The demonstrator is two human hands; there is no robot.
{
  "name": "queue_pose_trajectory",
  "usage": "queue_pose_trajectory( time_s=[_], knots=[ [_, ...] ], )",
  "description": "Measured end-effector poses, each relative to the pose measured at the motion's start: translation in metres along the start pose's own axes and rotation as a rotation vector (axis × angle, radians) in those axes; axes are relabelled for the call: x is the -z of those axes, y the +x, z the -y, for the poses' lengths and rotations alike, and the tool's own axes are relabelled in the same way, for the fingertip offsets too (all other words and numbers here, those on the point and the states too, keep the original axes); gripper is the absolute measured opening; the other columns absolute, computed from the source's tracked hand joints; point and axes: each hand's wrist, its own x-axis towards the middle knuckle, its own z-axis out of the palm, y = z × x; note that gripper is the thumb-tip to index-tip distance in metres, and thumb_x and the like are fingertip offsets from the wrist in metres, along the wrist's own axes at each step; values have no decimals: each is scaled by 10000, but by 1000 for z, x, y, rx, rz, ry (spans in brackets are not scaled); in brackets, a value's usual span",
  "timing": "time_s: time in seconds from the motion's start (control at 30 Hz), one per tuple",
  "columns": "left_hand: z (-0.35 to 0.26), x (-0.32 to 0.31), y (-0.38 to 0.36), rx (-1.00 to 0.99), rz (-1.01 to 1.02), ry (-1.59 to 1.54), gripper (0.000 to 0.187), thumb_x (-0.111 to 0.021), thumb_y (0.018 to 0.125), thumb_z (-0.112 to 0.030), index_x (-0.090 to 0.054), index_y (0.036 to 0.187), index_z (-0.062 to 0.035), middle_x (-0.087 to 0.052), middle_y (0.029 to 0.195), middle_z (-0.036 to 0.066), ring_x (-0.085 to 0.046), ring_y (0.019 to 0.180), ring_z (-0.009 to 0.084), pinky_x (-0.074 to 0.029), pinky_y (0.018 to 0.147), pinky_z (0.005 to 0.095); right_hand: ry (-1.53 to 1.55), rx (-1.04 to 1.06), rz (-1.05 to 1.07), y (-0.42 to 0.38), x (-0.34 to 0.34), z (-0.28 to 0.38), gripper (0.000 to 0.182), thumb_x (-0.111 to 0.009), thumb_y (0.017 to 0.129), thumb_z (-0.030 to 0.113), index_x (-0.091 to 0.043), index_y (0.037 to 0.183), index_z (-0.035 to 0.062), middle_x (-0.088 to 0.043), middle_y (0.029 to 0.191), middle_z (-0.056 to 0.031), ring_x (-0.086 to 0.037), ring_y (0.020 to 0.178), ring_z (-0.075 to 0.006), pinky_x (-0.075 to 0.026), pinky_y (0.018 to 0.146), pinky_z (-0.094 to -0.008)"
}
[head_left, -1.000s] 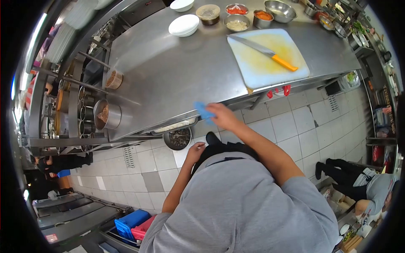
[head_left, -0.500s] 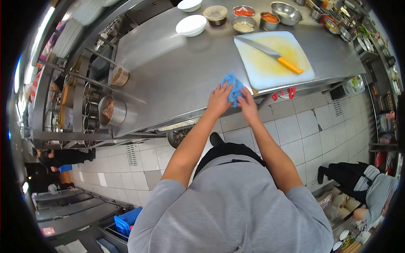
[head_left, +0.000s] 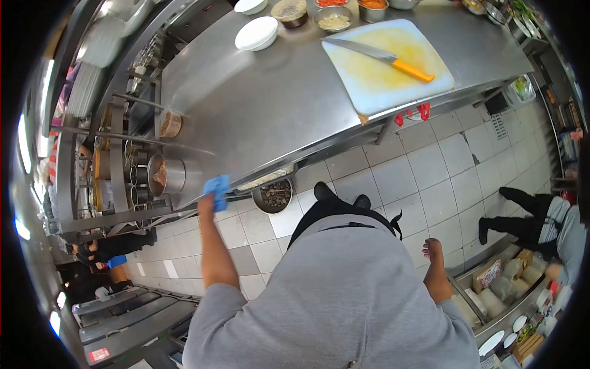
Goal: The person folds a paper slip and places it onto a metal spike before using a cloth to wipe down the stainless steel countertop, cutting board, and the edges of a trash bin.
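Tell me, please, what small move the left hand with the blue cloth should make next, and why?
Probably a short sweep of the blue cloth up onto the steel counter from its near edge. The left hand holds the cloth right at that edge, beside the metal pot, and the right hand hangs free at the person's side, so the left does the wiping alone.

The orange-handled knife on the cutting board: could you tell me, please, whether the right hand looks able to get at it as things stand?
Probably not without moving: the right hand hangs empty by the hip, away from the counter. The knife lies uncovered on the cutting board, so nothing blocks it.
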Motion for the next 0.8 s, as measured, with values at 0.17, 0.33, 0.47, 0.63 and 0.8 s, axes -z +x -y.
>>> queue_pose_trajectory(
  time_s=[0.17,0.33,0.47,0.63,0.8],
  knots=[
    [-66,51,-76,219,-109,-1051,415,-637,909,-284,-589,1206,1,-683,1084,144,-681,931,279,-561,802,438,-15,66,113,2,-5,-19,248,-585,919,230,-592,1146,128,-642,854,-51,-591,608,-173,-461,499,-336],
    [-145,-67,-52,-308,-335,-132,429,-688,834,-228,-594,1176,14,-670,1069,203,-663,932,357,-524,821,465,-98,338,203,-9,-58,81,316,-620,930,282,-601,1192,106,-672,912,-44,-618,680,-157,-489,552,-334],
    [-290,-172,-158,-881,-185,192,473,-716,744,-185,-624,1172,-6,-622,1125,252,-576,1063,425,-461,925,489,-34,552,221,-41,-77,166,353,-619,918,268,-602,1230,103,-671,932,-26,-621,742,-145,-494,593,-303],
    [-351,-288,-266,-831,916,-144,502,-723,746,-153,-599,1215,-21,-604,1171,186,-594,1092,349,-469,973,398,30,592,223,-65,-69,196,356,-626,896,252,-607,1221,108,-671,944,-19,-612,736,-140,-492,599,-293],
    [-359,-309,-318,-1239,899,0,476,-697,733,-125,-607,1189,-24,-601,1116,163,-601,1057,304,-486,927,365,62,505,145,-42,-40,127,359,-649,888,260,-615,1202,89,-680,936,-48,-631,738,-154,-505,569,-308]
  ],
)
